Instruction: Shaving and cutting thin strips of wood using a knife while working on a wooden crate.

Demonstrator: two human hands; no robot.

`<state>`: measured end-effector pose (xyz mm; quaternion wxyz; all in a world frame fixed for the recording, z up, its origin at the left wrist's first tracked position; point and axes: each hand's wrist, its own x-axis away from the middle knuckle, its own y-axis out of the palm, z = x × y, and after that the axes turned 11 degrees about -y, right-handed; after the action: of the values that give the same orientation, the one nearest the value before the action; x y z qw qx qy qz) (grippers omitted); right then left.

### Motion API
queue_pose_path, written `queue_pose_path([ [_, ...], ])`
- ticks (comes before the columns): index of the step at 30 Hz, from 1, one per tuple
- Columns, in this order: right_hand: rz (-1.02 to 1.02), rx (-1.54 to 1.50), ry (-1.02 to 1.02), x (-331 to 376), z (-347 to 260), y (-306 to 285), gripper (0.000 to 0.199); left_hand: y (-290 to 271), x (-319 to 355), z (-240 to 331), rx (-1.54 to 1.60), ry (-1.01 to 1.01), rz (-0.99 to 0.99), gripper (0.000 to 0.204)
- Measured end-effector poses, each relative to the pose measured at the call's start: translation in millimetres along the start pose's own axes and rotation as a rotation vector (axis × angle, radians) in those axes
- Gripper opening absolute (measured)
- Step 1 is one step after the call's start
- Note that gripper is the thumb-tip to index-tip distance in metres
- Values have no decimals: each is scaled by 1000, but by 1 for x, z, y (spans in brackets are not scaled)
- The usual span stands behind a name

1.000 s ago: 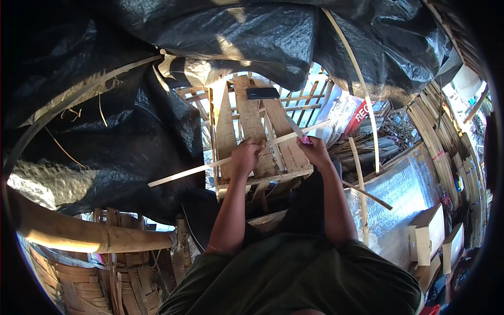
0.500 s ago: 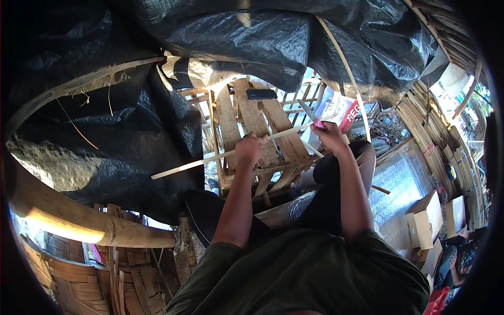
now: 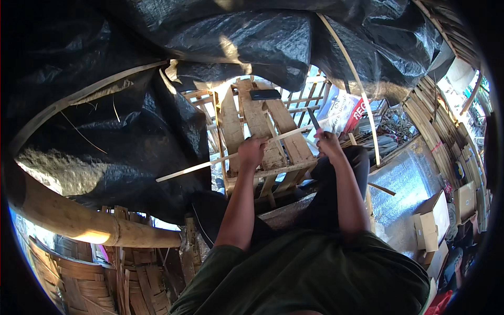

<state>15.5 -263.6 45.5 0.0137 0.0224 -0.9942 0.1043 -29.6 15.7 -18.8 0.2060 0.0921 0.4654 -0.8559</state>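
A long, thin, pale bamboo strip (image 3: 197, 167) slants across the slatted wooden stand (image 3: 283, 126) in front of me, its left end lower and nearer. My left hand (image 3: 252, 151) is closed around the strip near its middle. To the right, my right hand (image 3: 328, 144) grips a knife (image 3: 313, 118) by its handle, which the fingers mostly hide. The dark blade points up and away, next to the strip's far end. Whether blade and strip touch, I cannot tell.
A dark phone (image 3: 265, 94) lies on the stand's far part. Behind it hangs black plastic sheeting (image 3: 247, 37). A white and red sack (image 3: 344, 111) sits at the right. A thick bamboo pole (image 3: 79, 212) crosses the left; a cardboard box (image 3: 426, 231) and another person (image 3: 458, 262) are lower right.
My right hand has drawn back slightly toward me, and the knife blade stands more upright. My left hand stays closed on the strip. The whole view has shifted a little.
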Motion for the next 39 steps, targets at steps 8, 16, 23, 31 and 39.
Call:
queue_pose_path([
  [8,34,73,-15,-104,75,-26,28,-6,-5,10,9,-114,29,17],
  [16,309,905,-203,-181,119,-30,39,-4,-18,18,-54,-269,-119,29],
  [23,83,775,-305,-173,102,-38,41,6,-23,14,-103,-226,-72,29],
  [31,-72,764,-330,-169,91,-37,40,13,-26,18,-99,-192,-55,29],
  [39,74,804,-242,-196,116,-65,40,12,-26,20,-92,-268,-80,31],
])
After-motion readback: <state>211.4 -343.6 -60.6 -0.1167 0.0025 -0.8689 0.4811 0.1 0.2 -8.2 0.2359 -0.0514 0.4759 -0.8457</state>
